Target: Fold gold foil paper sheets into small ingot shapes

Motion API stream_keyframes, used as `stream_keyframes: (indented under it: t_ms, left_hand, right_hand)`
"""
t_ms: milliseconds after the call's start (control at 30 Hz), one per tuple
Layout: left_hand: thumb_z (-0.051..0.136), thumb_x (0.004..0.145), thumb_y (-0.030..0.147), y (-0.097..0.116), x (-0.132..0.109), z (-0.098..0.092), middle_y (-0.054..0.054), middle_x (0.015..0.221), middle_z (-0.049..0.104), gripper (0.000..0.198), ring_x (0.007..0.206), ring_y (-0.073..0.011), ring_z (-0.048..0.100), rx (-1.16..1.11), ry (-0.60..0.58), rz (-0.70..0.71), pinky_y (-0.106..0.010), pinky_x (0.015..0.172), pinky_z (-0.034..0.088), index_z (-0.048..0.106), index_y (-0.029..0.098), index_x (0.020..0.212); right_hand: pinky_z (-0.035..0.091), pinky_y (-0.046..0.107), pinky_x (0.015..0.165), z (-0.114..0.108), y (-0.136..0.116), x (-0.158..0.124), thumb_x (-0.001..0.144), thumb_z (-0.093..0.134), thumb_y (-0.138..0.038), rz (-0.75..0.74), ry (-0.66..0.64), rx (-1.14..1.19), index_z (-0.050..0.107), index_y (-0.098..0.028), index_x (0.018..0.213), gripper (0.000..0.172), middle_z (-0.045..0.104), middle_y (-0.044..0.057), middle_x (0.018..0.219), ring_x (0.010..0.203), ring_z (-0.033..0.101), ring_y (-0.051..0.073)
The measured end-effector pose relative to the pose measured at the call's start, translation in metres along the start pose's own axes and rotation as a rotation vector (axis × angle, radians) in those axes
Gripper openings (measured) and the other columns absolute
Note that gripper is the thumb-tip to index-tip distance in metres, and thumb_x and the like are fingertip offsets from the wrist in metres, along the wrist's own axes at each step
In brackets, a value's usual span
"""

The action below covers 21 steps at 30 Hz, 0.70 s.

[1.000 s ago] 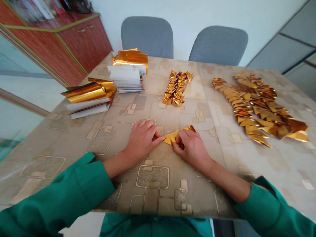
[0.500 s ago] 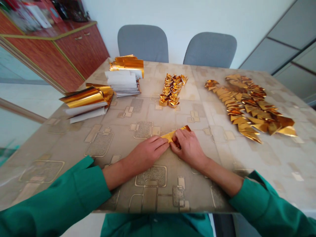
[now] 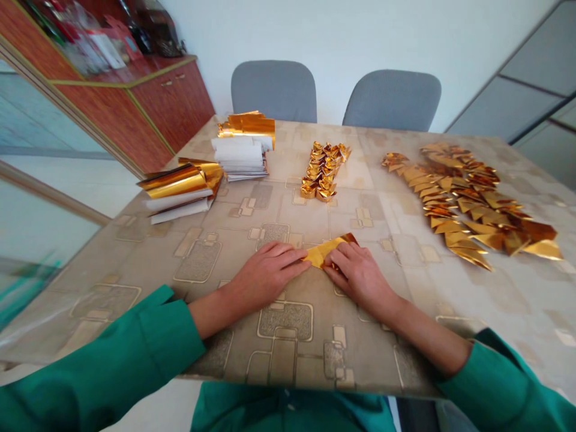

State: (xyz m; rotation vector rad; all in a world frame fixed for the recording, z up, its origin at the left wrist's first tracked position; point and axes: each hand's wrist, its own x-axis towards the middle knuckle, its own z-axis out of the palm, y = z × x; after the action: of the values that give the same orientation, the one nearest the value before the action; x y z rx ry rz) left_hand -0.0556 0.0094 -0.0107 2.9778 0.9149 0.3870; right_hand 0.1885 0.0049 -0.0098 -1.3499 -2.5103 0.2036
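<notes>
A folded piece of gold foil paper [image 3: 324,250] lies on the patterned table [image 3: 288,342] in front of me. My left hand [image 3: 265,275] rests on the table with its fingers stretched flat, the fingertips pressing the paper's left end. My right hand [image 3: 360,275] lies over the paper's right part, fingers bent down onto it and pressing it against the table. Both arms wear green sleeves.
Two stacks of gold and white sheets [image 3: 182,189] [image 3: 245,147] sit at the back left. A cluster of small folded gold pieces [image 3: 324,171] lies behind centre, and rows of folded gold triangles [image 3: 468,201] spread at the right. Two grey chairs [image 3: 274,90] stand beyond; a red cabinet [image 3: 148,102] is at left.
My left hand slid rightward along the paper's left end and flattened out. My right hand kept pressing the paper. The view shifted slightly as my head moved.
</notes>
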Motion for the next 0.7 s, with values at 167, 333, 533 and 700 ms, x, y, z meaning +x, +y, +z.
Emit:
stream_keyframes:
  t_ms: [167, 333, 533, 700]
  left_hand:
    - [0.053, 0.092, 0.015, -0.01, -0.01, -0.008, -0.007, 0.133, 0.061, 0.033, 0.117, -0.0256, 0.052, 0.088, 0.013, -0.085, -0.05, 0.105, 0.036, 0.063, 0.024, 0.122]
    - [0.046, 0.097, 0.018, 0.001, 0.004, -0.005, -0.01, 0.111, 0.067, 0.028, 0.101, -0.0223, 0.057, 0.097, 0.109, 0.014, -0.038, 0.092, 0.047, 0.062, 0.014, 0.119]
    - [0.052, 0.094, 0.016, 0.012, 0.035, 0.0, -0.007, 0.088, 0.065, 0.015, 0.083, -0.0204, 0.059, 0.144, 0.012, 0.14, -0.031, 0.071, 0.051, 0.065, 0.011, 0.098]
    - [0.054, 0.092, 0.013, 0.008, 0.041, -0.001, -0.008, 0.083, 0.065, 0.011, 0.079, -0.0197, 0.059, 0.181, -0.017, 0.189, -0.029, 0.064, 0.05, 0.064, 0.011, 0.088]
  right_hand:
    - [0.034, 0.032, 0.072, -0.001, 0.001, 0.001, 0.095, 0.056, -0.024, -0.024, 0.008, 0.024, 0.064, -0.019, 0.09, 0.011, 0.062, 0.006, 0.088, 0.084, 0.054, 0.022]
    - [0.034, 0.032, 0.072, 0.001, 0.001, 0.001, 0.095, 0.054, -0.024, -0.054, 0.04, -0.01, 0.064, -0.019, 0.092, 0.011, 0.06, 0.006, 0.085, 0.082, 0.053, 0.022]
    - [0.035, 0.032, 0.069, -0.003, 0.0, 0.002, 0.095, 0.052, -0.024, -0.04, 0.01, 0.003, 0.061, -0.019, 0.089, 0.013, 0.058, 0.006, 0.085, 0.08, 0.053, 0.021]
    - [0.04, 0.032, 0.073, -0.012, 0.007, 0.003, 0.089, 0.062, -0.028, -0.101, -0.062, 0.1, 0.06, -0.018, 0.094, 0.011, 0.058, 0.006, 0.091, 0.086, 0.054, 0.021]
